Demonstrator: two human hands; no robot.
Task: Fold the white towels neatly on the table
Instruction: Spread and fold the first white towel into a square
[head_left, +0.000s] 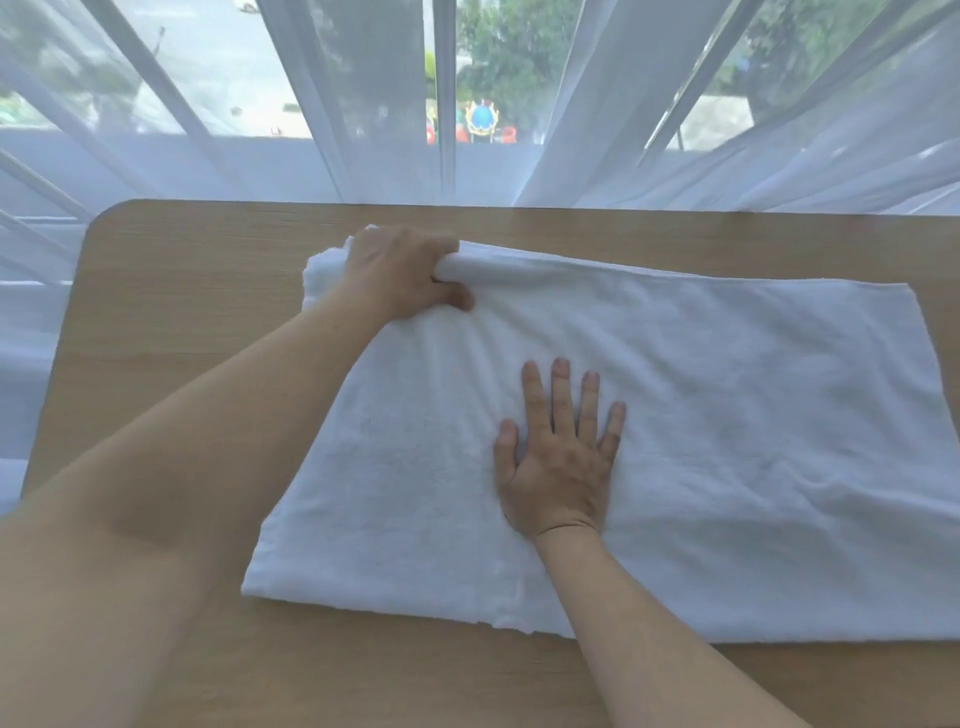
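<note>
The white towel (701, 415) lay lengthwise left to right across the table (171, 291), creased. The left hand (400, 270) gripped its upper-left corner; the right hand (558, 457) pressed flat, fingers spread.

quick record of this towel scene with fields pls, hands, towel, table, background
left hand: left hand grips the far left edge of the white towel, fingers curled round a bunched fold
right hand: right hand lies flat on the towel's middle, fingers straight and spread
towel: spread across the wooden table, far left corner bunched and lifted, the rest lying flat with slight wrinkles
table: light wood, rounded far left corner
background: sheer white curtains over a window, trees outside
</note>
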